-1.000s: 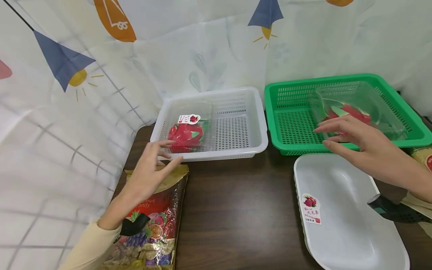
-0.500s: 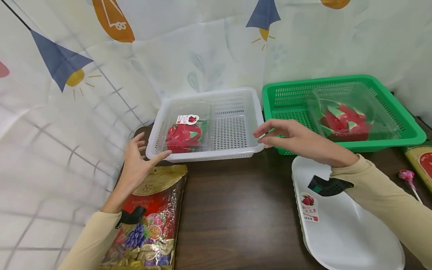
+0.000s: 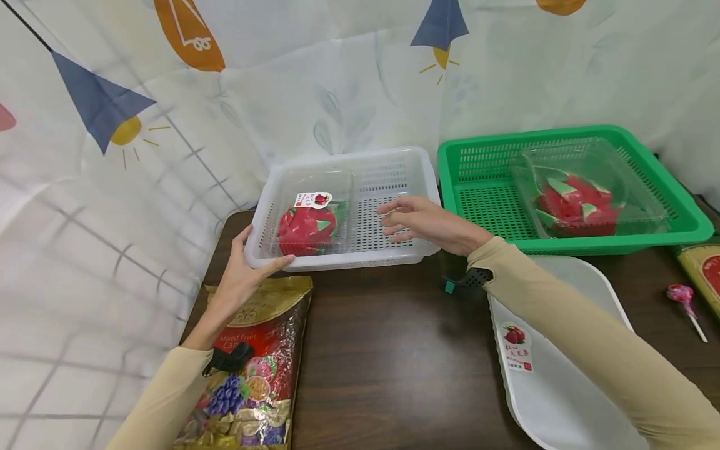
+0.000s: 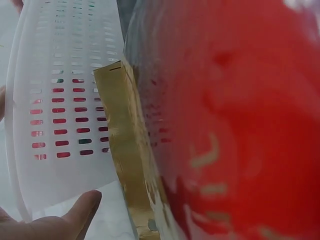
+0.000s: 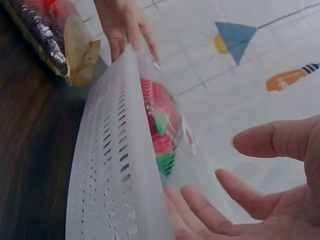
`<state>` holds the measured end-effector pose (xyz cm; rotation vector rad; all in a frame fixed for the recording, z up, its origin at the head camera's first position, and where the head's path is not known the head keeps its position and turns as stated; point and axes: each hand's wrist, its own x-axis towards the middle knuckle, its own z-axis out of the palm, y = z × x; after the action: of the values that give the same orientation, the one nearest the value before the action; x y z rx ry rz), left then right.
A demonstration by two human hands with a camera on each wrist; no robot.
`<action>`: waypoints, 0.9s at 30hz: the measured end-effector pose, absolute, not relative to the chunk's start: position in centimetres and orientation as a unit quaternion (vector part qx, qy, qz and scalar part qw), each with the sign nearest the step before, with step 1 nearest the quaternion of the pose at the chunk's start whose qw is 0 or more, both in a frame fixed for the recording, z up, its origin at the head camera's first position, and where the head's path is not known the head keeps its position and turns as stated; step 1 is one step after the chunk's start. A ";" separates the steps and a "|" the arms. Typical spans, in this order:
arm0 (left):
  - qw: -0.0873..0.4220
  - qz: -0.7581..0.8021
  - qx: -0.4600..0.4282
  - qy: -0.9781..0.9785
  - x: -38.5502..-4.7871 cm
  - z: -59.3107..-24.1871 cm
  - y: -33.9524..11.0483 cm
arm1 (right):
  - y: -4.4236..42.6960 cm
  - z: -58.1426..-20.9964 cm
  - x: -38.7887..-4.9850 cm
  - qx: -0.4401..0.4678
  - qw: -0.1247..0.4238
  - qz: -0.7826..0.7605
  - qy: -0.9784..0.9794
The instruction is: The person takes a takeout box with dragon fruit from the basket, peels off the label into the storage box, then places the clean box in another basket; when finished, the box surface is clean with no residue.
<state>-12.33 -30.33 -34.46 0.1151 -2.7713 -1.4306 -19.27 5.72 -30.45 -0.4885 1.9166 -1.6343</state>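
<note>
Spanning the near left corner of the white basket (image 3: 360, 258), the left hand (image 3: 239, 275) lies with thumb and fingers spread wide apart. Its thumb touches the front rim; its fingers extend along the left side. How firmly it bears on the basket cannot be told.

The right hand (image 3: 419, 220) is positioned over the right half of the same basket. Its thumb is separated from the fingers, the fingers are slightly bent, and the grasp contains nothing. Contact between these fingers and the rim cannot be confirmed. The two hands are well apart.

The white basket rests on the desk (image 3: 382, 356), toward the rear left. Its left half contains a clear box (image 3: 337, 181) enclosing a red dragon fruit (image 3: 306, 231). Beside it, to the right, a green basket (image 3: 478, 209) contains a second clear box (image 3: 585, 155). A candy bag (image 3: 275, 356) lies in front of the white basket, partly beneath the left forearm. A white tray (image 3: 551, 390) lies in front of the green basket, partly covered by the right sleeve (image 3: 568, 325).
</note>
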 end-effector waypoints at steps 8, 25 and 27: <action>-0.009 -0.465 0.050 -0.884 -12.4 -34.3 -30.3 | 2.9 -32.3 -20.8 -0.121 0.326 -0.647 0.679; -0.008 -0.473 0.045 -0.880 -12.3 -34.5 -30.3 | -0.2 -32.9 -21.3 -0.096 0.343 -0.654 0.668; -0.007 -0.472 0.049 -0.880 -12.3 -34.4 -30.3 | -0.4 -32.9 -21.3 -0.092 0.337 -0.660 0.665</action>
<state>-12.31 -30.28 -34.45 0.1534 -2.7775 -1.4908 -21.26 -0.39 -32.94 -0.2391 1.7326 -1.7211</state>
